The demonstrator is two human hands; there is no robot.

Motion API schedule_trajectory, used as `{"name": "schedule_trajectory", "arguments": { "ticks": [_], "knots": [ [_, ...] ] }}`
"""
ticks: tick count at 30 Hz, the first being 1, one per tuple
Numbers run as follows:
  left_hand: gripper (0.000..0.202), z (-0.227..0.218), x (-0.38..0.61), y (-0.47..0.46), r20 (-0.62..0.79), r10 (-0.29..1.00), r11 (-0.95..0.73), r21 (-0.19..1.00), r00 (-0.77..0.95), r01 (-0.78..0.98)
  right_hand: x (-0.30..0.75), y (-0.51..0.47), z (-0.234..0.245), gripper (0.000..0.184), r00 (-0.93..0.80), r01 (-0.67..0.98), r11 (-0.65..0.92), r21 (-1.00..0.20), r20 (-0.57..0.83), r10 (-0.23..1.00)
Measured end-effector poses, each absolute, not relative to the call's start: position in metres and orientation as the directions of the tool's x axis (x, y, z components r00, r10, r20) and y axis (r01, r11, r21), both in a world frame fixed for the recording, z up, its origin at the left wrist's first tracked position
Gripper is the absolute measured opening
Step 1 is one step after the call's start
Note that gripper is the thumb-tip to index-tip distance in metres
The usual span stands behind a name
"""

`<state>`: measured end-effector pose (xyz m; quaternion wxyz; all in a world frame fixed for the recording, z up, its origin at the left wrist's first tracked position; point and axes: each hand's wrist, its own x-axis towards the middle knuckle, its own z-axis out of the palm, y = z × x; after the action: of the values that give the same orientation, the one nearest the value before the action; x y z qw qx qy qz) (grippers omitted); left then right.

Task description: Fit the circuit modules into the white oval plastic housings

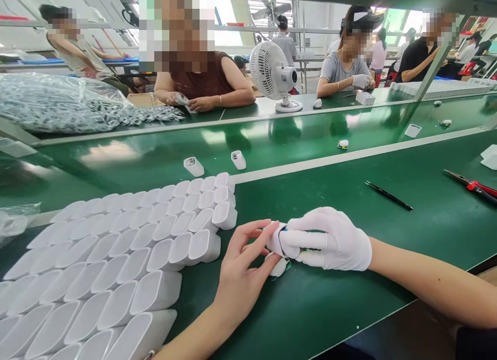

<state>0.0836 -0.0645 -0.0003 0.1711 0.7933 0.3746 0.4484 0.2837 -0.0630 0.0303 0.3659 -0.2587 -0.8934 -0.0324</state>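
Note:
My bare left hand [241,269] is closed around a small white plastic housing [274,242], thumb below and fingers above. My right hand [336,241], in a white glove, presses its fingers together at the housing's open right end. A bit of blue shows at that end, but the glove hides most of what is pinched there. Just beneath both hands, a white piece with a green circuit board [278,268] lies on the green bench [310,313]. To the left of my left hand stand rows of white housings [204,246], packed close together.
Black tweezers [389,196] and red-handled pliers [471,185] lie at the right. Beyond a pale divider, the green conveyor belt [163,148] carries two white housings [238,160] and small board parts [342,144]. Across it are a fan [272,73], a bag of parts [58,101] and several co-workers.

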Motion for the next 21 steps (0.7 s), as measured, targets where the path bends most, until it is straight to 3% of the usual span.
{"name": "schedule_trajectory", "arguments": {
  "ticks": [6,14,18,21],
  "knots": [
    [0.053,-0.0016,0.0849,-0.0664,0.575,0.748,-0.661,0.607,0.331,0.442,0.2877,-0.0633,0.0307,0.011,-0.53,0.497,0.861,-0.111,0.746,0.403],
    [0.049,-0.0019,0.0855,-0.0637,0.585,0.74,-0.671,0.608,0.331,0.425,0.2866,-0.0635,0.036,0.009,-0.618,0.38,0.875,-0.301,0.621,0.482],
    [0.044,-0.0027,0.0849,-0.0634,0.579,0.744,-0.666,0.612,0.333,0.426,0.2869,-0.0616,0.0341,0.009,-0.645,0.376,0.877,-0.298,0.596,0.479],
    [0.042,-0.0026,0.0846,-0.0637,0.601,0.726,-0.685,0.587,0.334,0.431,0.2884,-0.0614,0.0292,0.006,-0.655,0.473,0.853,-0.22,0.56,0.507]
  ]
}}
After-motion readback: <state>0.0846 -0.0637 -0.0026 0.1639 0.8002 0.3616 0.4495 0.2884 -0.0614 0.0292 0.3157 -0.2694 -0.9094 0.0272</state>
